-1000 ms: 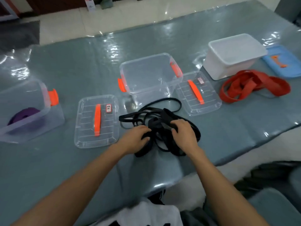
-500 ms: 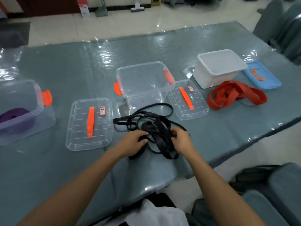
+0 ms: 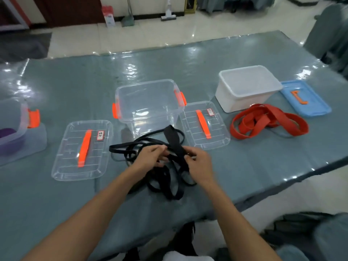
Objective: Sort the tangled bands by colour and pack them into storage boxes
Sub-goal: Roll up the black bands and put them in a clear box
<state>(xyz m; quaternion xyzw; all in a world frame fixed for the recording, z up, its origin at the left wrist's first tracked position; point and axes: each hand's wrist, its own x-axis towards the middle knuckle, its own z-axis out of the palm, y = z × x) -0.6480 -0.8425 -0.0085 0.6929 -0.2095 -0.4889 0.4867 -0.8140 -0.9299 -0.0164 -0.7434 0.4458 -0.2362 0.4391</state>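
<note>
While both hands work over the near-centre of the grey table (image 3: 188,59), head view shows the left hand (image 3: 148,157) with fingers curled, pinching a strand of the black bands (image 3: 169,187); the right hand (image 3: 199,164) likewise pinches the wide black strap that runs up from the tangle toward the clear box (image 3: 148,98). The tangle lies on the table between and under the hands, with loops spreading left and toward the person, and one loop reaching the clear box's front wall.

The clear box sits open with orange latches on both ends; nothing visible inside. Its clear lid (image 3: 204,125) with an orange handle lies flat just right of it. A second clear lid (image 3: 82,149) lies left of the tangle. At far left, another clear box (image 3: 17,129) holds a purple band (image 3: 6,133). Red bands (image 3: 267,121) lie piled on the table in front of the white box (image 3: 246,87), touching its front base. A blue lid (image 3: 305,98) lies right of the white box.
</note>
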